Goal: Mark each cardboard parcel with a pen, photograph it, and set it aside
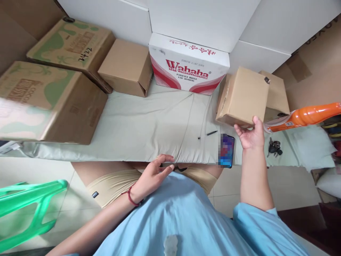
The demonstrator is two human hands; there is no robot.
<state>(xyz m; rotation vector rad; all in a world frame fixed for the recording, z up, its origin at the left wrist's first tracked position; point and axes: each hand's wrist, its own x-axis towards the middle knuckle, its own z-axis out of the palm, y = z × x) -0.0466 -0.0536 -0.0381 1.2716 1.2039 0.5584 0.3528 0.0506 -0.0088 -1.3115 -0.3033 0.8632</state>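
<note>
My right hand [250, 137] reaches to the near lower edge of a plain brown box [245, 94], its fingers apart, palm up and thumb against the box's side. That box is tilted and stands in front of another brown box [278, 92]. My left hand [156, 174] is held over my lap at the table's front edge, fingers apart, holding nothing. A phone [227, 151] lies just left of my right wrist, and a black pen [207, 134] is further left on the cloth.
A white and red Wahaha carton [189, 67] stands at the back. Left of it are a small brown box [126, 65] and two green-printed cartons [71, 46]. On the right are an orange bottle [306, 117] and keys [274, 147]. A green stool [39, 199] stands lower left.
</note>
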